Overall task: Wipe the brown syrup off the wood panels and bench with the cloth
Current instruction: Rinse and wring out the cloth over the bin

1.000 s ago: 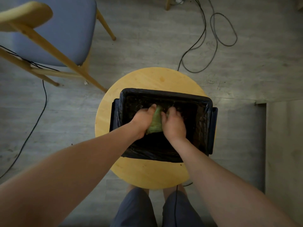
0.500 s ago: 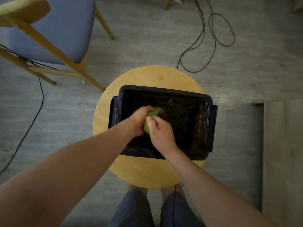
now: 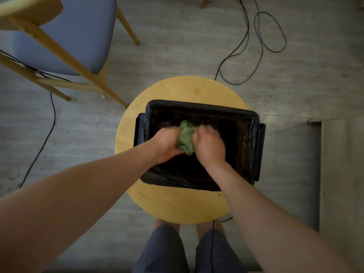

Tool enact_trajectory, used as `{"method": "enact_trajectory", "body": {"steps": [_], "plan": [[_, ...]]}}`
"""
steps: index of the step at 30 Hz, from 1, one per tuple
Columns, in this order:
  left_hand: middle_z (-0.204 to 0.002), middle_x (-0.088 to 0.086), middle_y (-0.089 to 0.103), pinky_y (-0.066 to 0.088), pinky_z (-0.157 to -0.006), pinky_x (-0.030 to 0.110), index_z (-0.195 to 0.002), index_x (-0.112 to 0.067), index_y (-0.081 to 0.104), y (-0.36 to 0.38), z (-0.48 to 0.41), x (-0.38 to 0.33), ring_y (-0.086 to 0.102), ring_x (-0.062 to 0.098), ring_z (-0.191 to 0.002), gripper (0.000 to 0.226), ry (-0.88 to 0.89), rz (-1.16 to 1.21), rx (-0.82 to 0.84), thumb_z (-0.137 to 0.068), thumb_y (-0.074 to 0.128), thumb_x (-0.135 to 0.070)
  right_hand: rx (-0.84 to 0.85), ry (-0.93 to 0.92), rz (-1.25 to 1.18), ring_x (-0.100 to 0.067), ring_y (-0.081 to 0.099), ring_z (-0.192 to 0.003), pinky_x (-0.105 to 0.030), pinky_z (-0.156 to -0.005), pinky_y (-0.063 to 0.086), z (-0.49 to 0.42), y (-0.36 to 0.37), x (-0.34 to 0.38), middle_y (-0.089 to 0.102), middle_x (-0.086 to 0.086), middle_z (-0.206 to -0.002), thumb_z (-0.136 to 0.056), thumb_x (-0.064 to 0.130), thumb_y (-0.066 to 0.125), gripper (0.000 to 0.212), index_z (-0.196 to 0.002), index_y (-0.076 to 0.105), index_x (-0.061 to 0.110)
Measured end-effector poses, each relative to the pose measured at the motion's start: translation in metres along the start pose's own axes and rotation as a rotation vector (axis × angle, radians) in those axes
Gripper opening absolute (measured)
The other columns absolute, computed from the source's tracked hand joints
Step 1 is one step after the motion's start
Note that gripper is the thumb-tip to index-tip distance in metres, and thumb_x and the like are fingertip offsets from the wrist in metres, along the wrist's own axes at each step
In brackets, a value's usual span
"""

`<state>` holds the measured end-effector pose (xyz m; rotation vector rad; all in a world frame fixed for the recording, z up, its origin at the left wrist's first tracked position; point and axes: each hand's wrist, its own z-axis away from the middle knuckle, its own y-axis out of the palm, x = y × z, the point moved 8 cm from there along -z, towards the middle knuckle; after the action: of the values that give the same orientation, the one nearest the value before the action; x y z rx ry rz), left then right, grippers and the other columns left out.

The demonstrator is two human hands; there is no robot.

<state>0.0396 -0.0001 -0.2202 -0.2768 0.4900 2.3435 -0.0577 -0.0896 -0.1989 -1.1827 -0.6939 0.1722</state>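
**Indoor room, home or casual office type**

Domestic-style room, home or small office; cannot tell which. A grey wood-plank laminate floor (image 3: 177, 46) fills most of the view. A light-wood chair with a blue-grey padded seat (image 3: 78, 32) stands upper left, dining or desk type. A small round light-wood stool (image 3: 177, 203) sits mid-frame and carries a black rectangular plastic tub lined with a black plastic bag (image 3: 254, 123). A thin black looped cable (image 3: 269, 50) lies loose on the floor upper right. Another thin black cable (image 3: 53, 115) runs under the chair and down the left side. A light-wood furniture leg (image 3: 202, 1) shows at the top edge. A paler floor section (image 3: 342, 174) lies at the right edge. Light is dim and soft.
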Motion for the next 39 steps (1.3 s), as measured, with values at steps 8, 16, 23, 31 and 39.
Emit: {"method": "enact_trajectory", "body": {"steps": [8,16,23,31,39], "plan": [[-0.105,0.005,0.066,0.048,-0.094,0.050,-0.115,-0.023,0.062,-0.012,0.001,0.014,0.062,0.027,-0.097,0.040,-0.228,-0.222,-0.092,-0.105,0.041,-0.056,0.353,0.782,-0.503,-0.040,0.057,-0.122,-0.040,-0.094,0.046,0.022,0.036,-0.040,0.052,-0.020,-0.140,-0.108,0.054,0.034,0.059,-0.151,0.032,0.013],[-0.082,0.010,0.069,0.053,-0.075,0.033,-0.089,-0.014,0.071,0.012,-0.013,0.010,0.068,0.024,-0.077,0.040,-0.239,-0.064,0.059,-0.102,0.050,-0.045,0.266,0.368,-0.677,-0.015,0.051,-0.065,-0.039,-0.061,0.041,0.030,0.012,0.024,0.053,0.000,-0.068,-0.103,0.026,0.044,0.035,-0.071,0.050,0.015],[-0.087,0.012,0.070,0.058,-0.062,0.031,-0.095,-0.005,0.070,0.011,-0.013,0.001,0.069,0.024,-0.076,0.025,-0.149,0.052,-0.043,-0.104,0.049,-0.016,0.004,-0.004,-0.340,-0.017,0.048,-0.054,-0.033,-0.049,0.037,0.020,-0.018,0.042,0.045,0.009,-0.059,-0.094,0.038,0.034,0.036,-0.061,0.037,0.025],[-0.115,0.017,0.072,0.060,-0.093,0.044,-0.123,-0.003,0.066,0.022,-0.008,-0.008,0.070,0.028,-0.105,0.029,0.011,-0.127,0.018,-0.104,0.049,-0.016,0.192,0.283,-0.002,-0.028,0.064,-0.076,-0.036,-0.059,0.046,0.003,-0.006,-0.017,0.064,-0.003,-0.085,-0.109,0.040,0.034,0.037,-0.110,0.059,0.014],[-0.113,0.010,0.052,0.065,-0.077,0.045,-0.145,-0.027,0.019,0.010,0.005,-0.034,0.069,0.030,-0.093,0.075,0.157,-0.913,-0.064,-0.090,0.067,-0.008,0.428,0.132,-0.326,-0.014,0.063,-0.092,-0.039,-0.078,0.056,0.012,-0.030,-0.028,0.062,0.003,-0.109,-0.097,0.044,0.065,0.036,-0.126,0.047,0.031]]}}
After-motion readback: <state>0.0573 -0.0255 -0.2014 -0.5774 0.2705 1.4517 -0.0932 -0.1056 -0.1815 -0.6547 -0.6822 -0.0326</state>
